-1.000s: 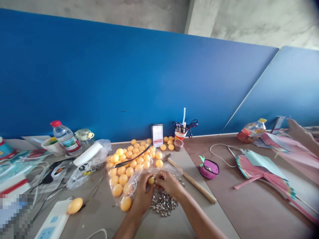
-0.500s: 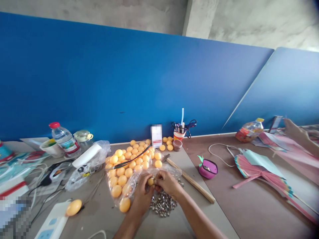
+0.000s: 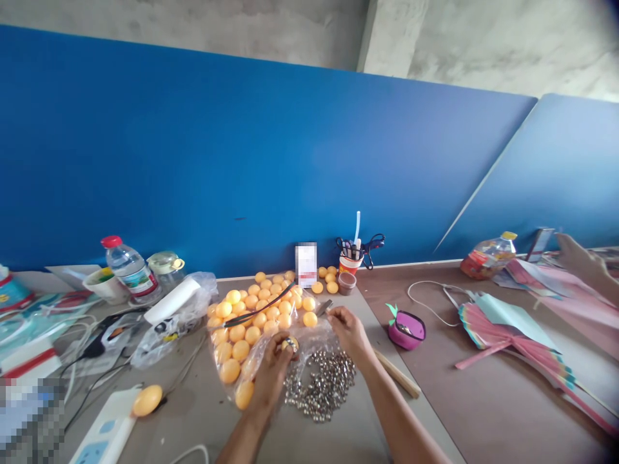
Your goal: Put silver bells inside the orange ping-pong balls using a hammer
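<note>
My left hand [image 3: 273,362] is closed around a small orange ball [image 3: 290,344], which shows shiny spots on its upper side. My right hand [image 3: 349,330] has its fingers pinched at the front end of a wooden-handled tool [image 3: 397,375] with a flat dark tip. Part of the handle is hidden behind that hand. Between my forearms lies a heap of small shiny metallic pieces [image 3: 322,390]. Beside my left hand, a clear plastic bag [image 3: 261,353] holds many orange balls [image 3: 240,350], with a dark strap [image 3: 258,309] across it.
A phone [image 3: 306,264] leans on the blue partition [image 3: 217,161], near a cup of pens [image 3: 350,261] and a small brown tub [image 3: 347,282]. Rightward are a purple pouch [image 3: 406,330] and pink fans [image 3: 512,332]. Leftward lie a power strip [image 3: 104,422] and water bottle [image 3: 129,270].
My right hand has left the ball and moved right and away from me to the wooden-handled tool. My left hand keeps the ball, and more of the metallic heap shows.
</note>
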